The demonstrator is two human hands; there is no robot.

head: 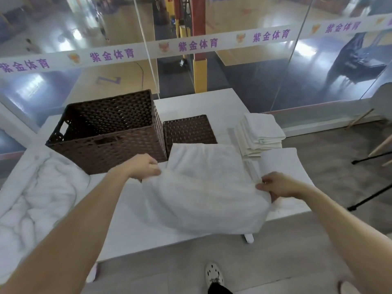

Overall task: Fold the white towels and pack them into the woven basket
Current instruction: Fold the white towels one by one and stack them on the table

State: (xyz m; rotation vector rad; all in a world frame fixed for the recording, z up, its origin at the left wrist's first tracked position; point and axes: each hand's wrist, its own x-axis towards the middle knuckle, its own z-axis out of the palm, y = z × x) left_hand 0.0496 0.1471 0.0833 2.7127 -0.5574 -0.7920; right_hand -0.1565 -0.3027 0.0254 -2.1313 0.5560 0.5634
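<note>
A low white table (133,225) stands on a grey floor (318,168), its far edge close to a glass wall (254,85). Beyond the table a white band (148,52) with purple characters crosses the glass. Behind it lie a glossy court floor (89,81) with bright glare and a red and yellow padded post (200,68). Right of the table, black tripod legs (373,196) rest on the grey floor.

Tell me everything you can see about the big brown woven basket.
The big woven basket is dark brown, box-shaped and open-topped, with plastic-looking weave and handle slots cut in its near and left walls. It stands upright on the white table, its visible inside bare of towels. A smaller basket sits close by its right side; whether they touch is unclear.
</note>
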